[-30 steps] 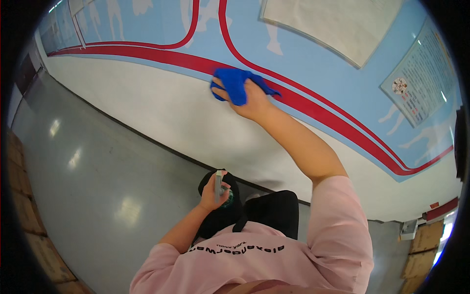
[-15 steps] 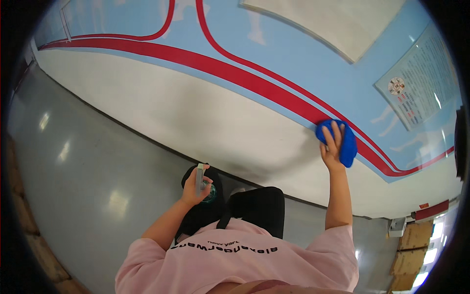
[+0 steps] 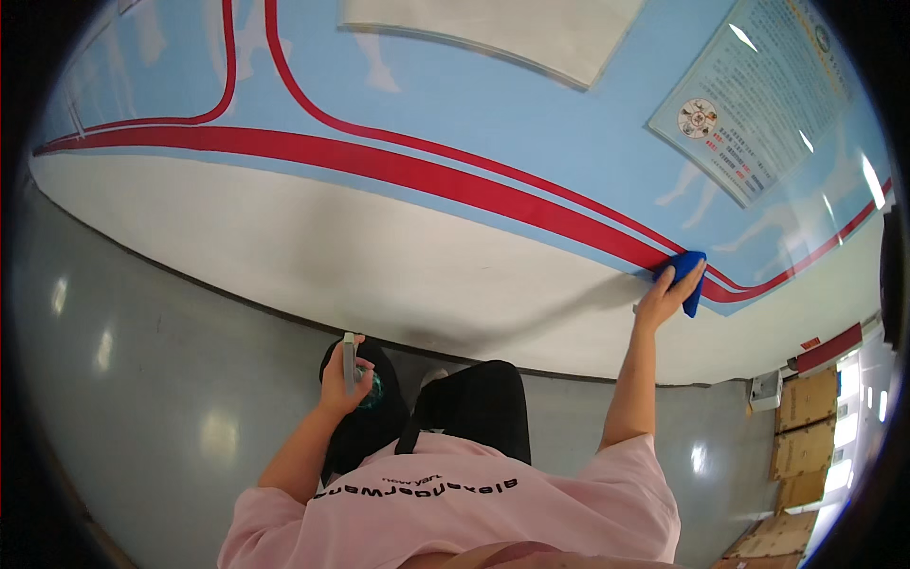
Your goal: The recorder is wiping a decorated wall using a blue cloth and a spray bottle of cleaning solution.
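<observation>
My right hand (image 3: 661, 302) presses a folded blue cloth (image 3: 694, 283) against the wall, over the right part of the wide red stripe (image 3: 455, 185). Its fingers lie along the cloth, and a corner of the cloth hangs below them. Low in front of my legs, my left hand (image 3: 337, 387) is closed around what looks like a spray bottle with a grey trigger head (image 3: 350, 353). Most of the bottle's body is hidden by the hand and hard to make out against my black trousers (image 3: 479, 408).
A light blue panel (image 3: 531, 114) with red lines covers the upper wall, with white wall (image 3: 379, 256) below it. A printed poster (image 3: 758, 104) and a pale board (image 3: 493, 28) hang there. Cardboard boxes (image 3: 804, 450) stand at the right, beyond the grey floor (image 3: 171, 379).
My right hand and the cloth have slid rightward along the red stripe, and the hand has turned. The view has shifted right; my left hand still grips the bottle.
</observation>
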A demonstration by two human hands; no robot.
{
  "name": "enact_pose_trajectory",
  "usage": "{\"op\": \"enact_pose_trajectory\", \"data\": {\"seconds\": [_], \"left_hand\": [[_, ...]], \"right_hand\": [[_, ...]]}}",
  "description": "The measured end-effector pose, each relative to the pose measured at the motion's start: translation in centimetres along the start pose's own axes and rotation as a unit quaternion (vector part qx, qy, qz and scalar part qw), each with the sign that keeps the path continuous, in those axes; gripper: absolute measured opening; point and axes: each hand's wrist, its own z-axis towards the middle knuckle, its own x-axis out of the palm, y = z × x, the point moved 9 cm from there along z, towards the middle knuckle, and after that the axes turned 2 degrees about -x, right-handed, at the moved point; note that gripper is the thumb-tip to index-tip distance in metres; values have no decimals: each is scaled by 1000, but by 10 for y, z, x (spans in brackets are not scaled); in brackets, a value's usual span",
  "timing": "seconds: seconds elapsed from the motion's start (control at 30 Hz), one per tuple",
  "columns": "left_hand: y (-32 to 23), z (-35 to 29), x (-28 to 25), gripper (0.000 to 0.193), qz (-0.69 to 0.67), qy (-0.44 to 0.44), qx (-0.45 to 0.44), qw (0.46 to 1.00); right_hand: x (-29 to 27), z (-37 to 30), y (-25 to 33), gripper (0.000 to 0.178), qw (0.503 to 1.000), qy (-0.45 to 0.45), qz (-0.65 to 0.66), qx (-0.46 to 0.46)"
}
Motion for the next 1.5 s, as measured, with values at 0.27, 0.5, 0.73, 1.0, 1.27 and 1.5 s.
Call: {"op": "enact_pose_trajectory", "data": {"seconds": [0.27,0.5,0.73,1.0,1.27,1.5], "left_hand": [[-4,-1,5,57,56,-11,-7,998],[-9,0,9,57,17,-15,-20,1000],[-8,0,9,56,3,-16,3,1000],[-12,-7,0,54,16,-27,14,999],[-14,-6,8,55,25,-24,41,999],[-15,4,23,54,41,-1,14,999]], "right_hand": [[62,3,149,63,985,36,40,-163],[110,12,297,60,937,125,157,-285],[144,-54,358,49,865,212,189,-413],[146,-68,304,48,833,287,166,-442],[57,17,114,60,948,123,83,-283],[-27,45,-57,54,994,-75,-33,-77]]}}
